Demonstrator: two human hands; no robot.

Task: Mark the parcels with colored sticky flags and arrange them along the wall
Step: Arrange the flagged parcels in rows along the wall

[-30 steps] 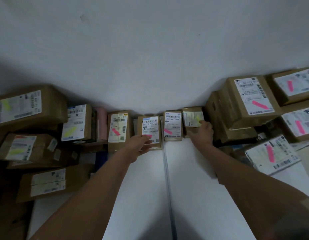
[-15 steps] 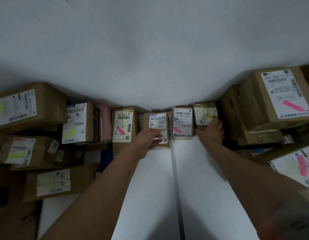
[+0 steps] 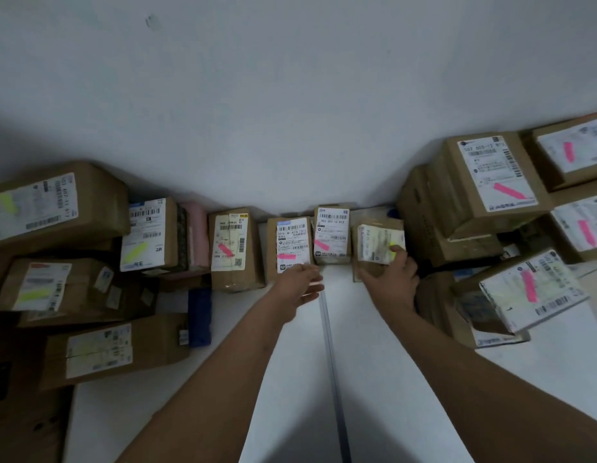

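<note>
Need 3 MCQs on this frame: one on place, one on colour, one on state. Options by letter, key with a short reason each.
1. Where does the small parcel under the right hand stand?
A. on top of the tall right stack
B. in the row at the foot of the wall, at its right end
C. on the blue item at left

2. What colour is the flag on the parcel the left hand reaches?
A. pink
B. green
C. blue

3. How does the right hand meet its parcel?
A. hangs clear of it
B. lifts it overhead
C. fingers on its label

Key: 1 B, the small parcel sits right of the barcode parcel. 2 A, a pink flag shows on the reached parcel. 3 C, a fingertip lies by the yellow flag.
</note>
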